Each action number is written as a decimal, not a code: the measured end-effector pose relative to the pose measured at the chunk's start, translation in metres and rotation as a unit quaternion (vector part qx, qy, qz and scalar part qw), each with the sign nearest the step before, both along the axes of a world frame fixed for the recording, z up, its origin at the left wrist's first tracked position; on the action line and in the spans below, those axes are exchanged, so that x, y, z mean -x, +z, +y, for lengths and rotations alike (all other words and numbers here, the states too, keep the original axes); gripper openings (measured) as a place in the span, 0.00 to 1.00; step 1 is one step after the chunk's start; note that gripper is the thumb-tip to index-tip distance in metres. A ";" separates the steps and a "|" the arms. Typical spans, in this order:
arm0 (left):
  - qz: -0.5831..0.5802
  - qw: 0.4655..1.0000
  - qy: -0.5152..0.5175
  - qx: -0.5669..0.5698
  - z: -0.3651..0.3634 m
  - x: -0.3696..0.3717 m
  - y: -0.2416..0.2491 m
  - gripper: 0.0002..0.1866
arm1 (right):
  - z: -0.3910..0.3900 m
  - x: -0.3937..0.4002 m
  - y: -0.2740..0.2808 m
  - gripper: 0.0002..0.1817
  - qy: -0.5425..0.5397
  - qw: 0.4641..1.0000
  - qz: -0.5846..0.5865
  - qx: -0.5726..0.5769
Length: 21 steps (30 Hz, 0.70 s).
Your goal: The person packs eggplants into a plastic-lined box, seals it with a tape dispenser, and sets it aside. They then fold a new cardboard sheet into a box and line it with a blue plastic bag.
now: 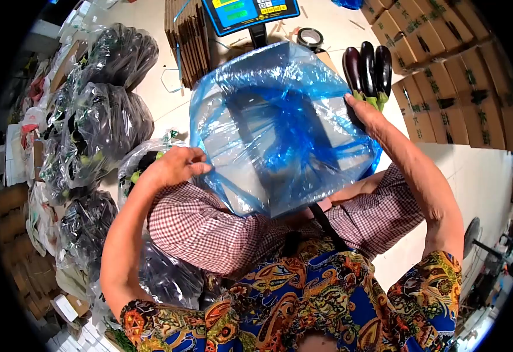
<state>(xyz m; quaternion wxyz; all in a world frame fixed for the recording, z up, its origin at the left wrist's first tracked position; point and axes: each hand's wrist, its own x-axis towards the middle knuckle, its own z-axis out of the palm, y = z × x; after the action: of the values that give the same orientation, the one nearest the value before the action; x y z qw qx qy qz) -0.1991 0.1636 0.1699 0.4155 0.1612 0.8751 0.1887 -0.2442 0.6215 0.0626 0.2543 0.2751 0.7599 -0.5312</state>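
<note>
A translucent blue plastic bag (286, 126) is spread wide in front of me, over my lap and just below the scale. My left hand (179, 166) is closed at its left edge, thumb and fingers pinching the film. On the far right side, my right hand (367, 112) grips the bag's edge, with part of the fingers hidden behind the film. Several dark purple eggplants (368, 67) lie side by side just beyond my right hand, green stems toward me.
A digital scale (252, 13) stands at the top, beside flattened cardboard (187, 44) and a tape roll (310, 38). Clear bags of eggplants (113, 120) crowd the left. Stacked cartons (453, 88) rise at the right, with a fan (472, 234) lower down.
</note>
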 end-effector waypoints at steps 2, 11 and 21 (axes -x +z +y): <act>-0.006 0.988 0.139 -0.060 -0.035 0.011 -0.040 0.33 | 0.004 0.006 -0.010 0.40 0.013 0.995 0.100 -0.012; -0.044 0.856 0.408 -0.315 0.016 0.056 -0.074 0.35 | -0.003 -0.028 -0.011 0.51 0.247 0.962 0.058 -0.101; 0.033 0.888 0.378 -0.260 0.033 0.061 -0.089 0.41 | -0.012 0.017 0.027 0.33 0.261 0.862 0.266 -0.342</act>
<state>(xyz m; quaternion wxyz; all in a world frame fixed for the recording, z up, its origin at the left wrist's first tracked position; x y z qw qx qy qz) -0.2600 0.1970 0.0809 0.2267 -0.0738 0.8023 0.5472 -0.2608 0.6094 0.0900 0.0615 -0.0156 0.9768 -0.2047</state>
